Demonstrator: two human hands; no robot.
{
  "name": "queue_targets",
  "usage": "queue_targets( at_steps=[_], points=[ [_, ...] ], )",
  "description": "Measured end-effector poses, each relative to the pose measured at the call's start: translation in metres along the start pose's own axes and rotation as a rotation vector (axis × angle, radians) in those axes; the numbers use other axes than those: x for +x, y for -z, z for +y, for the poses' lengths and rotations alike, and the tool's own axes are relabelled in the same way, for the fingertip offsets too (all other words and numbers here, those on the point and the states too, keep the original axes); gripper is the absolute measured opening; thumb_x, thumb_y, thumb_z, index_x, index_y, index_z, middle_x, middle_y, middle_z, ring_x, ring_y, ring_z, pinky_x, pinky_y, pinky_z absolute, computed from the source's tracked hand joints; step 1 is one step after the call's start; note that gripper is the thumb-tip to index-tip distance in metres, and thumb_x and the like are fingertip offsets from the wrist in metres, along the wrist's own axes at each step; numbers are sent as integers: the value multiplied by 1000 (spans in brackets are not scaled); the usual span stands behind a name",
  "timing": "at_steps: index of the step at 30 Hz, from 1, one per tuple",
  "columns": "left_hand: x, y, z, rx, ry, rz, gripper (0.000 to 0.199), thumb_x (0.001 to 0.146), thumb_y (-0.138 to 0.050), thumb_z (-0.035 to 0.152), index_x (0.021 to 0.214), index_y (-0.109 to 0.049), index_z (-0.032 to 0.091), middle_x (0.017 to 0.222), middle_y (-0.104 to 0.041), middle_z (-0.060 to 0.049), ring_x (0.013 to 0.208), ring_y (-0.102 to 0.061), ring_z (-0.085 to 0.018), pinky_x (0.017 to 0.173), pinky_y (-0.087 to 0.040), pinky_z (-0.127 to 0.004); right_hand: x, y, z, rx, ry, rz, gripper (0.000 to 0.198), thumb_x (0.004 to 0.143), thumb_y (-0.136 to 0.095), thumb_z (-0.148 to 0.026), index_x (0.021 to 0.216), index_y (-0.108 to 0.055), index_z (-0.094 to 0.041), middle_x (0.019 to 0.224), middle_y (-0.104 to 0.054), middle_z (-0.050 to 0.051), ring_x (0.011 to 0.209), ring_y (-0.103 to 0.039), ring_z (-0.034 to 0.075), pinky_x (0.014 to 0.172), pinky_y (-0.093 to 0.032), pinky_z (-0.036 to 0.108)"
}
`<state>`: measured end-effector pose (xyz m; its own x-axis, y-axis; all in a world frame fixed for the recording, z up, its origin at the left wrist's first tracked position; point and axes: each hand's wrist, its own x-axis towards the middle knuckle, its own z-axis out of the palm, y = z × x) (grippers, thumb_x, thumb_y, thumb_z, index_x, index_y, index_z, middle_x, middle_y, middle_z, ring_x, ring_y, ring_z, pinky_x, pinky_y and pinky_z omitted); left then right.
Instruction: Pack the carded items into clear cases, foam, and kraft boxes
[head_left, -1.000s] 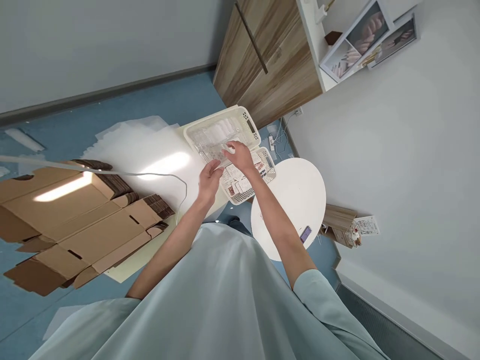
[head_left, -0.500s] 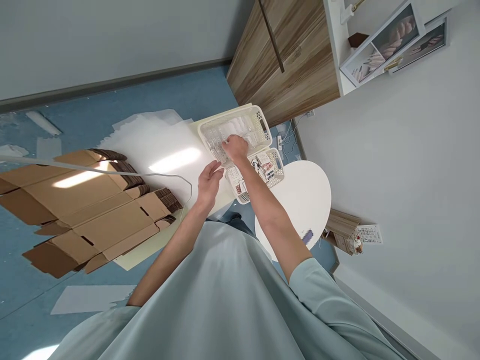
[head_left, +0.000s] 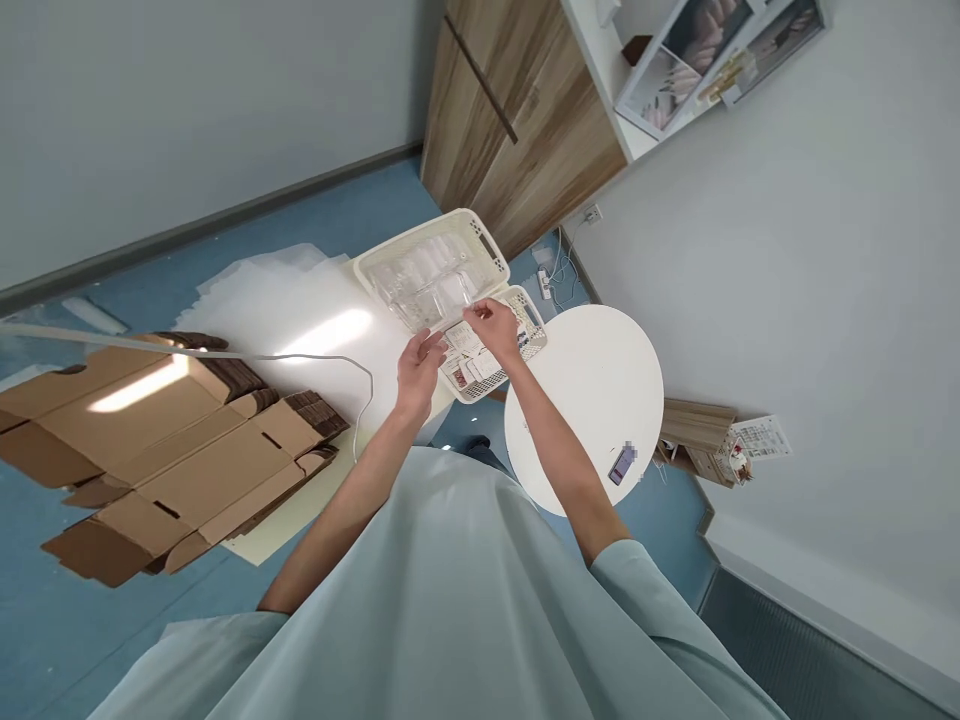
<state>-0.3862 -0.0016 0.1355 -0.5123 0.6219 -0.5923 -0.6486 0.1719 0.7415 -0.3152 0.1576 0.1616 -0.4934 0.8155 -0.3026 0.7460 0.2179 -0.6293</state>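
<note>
Head cam view: both hands are working over two cream plastic baskets at the right end of a pale worktop [head_left: 268,532]. The far basket [head_left: 504,268] has a pile of clear plastic packs [head_left: 431,265] in it. The near basket [head_left: 489,386], right up against it, holds a bunch of printed cards [head_left: 466,342].

The right hand [head_left: 496,328] is above the near basket, close to where the two rims meet. Thumb and index look pretty much together, with something thin and clear right by the tips. Can't tell if they're clamped on it, way too small. The left hand [head_left: 417,375] is at the left end of the near basket, fingers curled a bit, and I can't tell if they've got hold of anything.

Left of that there's a big spread of white sheets [head_left: 255,300], then a stack of flattened cardboard boxes [head_left: 202,440] with a grey cable [head_left: 315,357] running across. Over on the right, a phone [head_left: 622,465] lies on a round white table [head_left: 585,390].
</note>
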Motion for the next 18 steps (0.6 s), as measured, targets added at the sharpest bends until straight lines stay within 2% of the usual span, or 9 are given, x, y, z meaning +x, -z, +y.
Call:
queue_targets(
  at_steps=[4, 9, 14, 18],
  points=[
    [-6, -35, -9, 1, 36, -92, 68, 88, -81, 48, 149, -60, 27, 146, -70, -13, 137, -66, -30, 120, -50, -48, -63, 49, 49, 231, -54, 67, 30, 86, -69, -54, 85, -68, -24, 88, -73, 1, 84, -65, 18, 81, -53, 30],
    [-29, -84, -35, 41, 116, -245, 70, 85, -84, 48, 148, -62, 24, 133, -77, -13, 127, -72, -28, 114, -54, -46, -138, 96, 105, 500, -173, 102, 34, 78, -76, -57, 80, -70, -23, 80, -69, 1, 76, -61, 17, 76, -53, 31],
    [-64, -128, -67, 191, 137, -386, 77, 76, -91, 52, 142, -66, 20, 116, -80, -11, 119, -73, -29, 110, -55, -46, -195, 129, 159, 633, -255, 143, 32, 77, -79, -54, 79, -72, -23, 80, -71, 1, 77, -64, 18, 79, -55, 33],
    [-86, -158, -93, 327, 132, -462, 76, 73, -94, 52, 136, -69, 18, 105, -79, -9, 109, -74, -28, 107, -55, -46, -231, 143, 209, 650, -298, 185, 35, 80, -78, -56, 85, -75, -22, 83, -74, 2, 79, -67, 18, 81, -57, 34]
  ],
)
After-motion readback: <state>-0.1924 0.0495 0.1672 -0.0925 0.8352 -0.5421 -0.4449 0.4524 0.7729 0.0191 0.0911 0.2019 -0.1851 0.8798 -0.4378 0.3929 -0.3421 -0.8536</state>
